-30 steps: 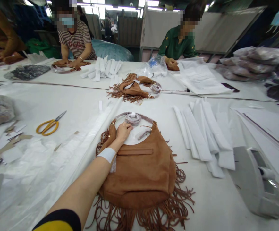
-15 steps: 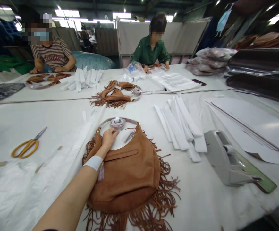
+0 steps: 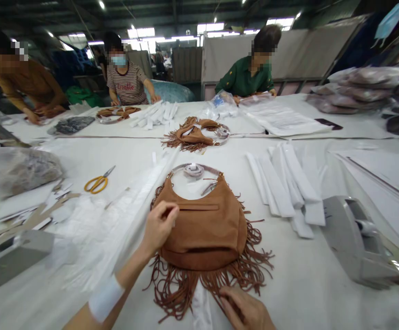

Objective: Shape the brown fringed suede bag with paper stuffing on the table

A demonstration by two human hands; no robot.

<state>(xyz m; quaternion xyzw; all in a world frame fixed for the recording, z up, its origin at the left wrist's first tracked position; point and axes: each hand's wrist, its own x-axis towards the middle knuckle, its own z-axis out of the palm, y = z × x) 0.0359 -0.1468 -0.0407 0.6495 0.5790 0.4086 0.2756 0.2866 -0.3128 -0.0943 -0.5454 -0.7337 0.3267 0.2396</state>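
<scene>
A brown suede handbag (image 3: 199,233) with long fringe (image 3: 175,298) lies flat in front of me, its zip line toward the top. Its strap holds a wrapped coil (image 3: 193,171) with a white band round it. My left hand (image 3: 160,227) is over the bag's left side, fingers curled in a pinch; what they hold, if anything, is hidden. At the bottom edge my right hand (image 3: 246,309) has its fingertips closed on the fringe strands. A pale strip (image 3: 202,305) shows between the fringe tufts.
Yellow-handled scissors (image 3: 96,183) lie left of the bag. White foam strips (image 3: 278,183) and a grey tape dispenser (image 3: 357,243) are on the right. Another fringed bag (image 3: 192,135) lies farther back. Several co-workers stand across the table, including a person in green (image 3: 251,78).
My left hand has drawn back from the strap opening to the bag's left front. My right hand has come into view at the bottom fringe. The camera view has turned left.
</scene>
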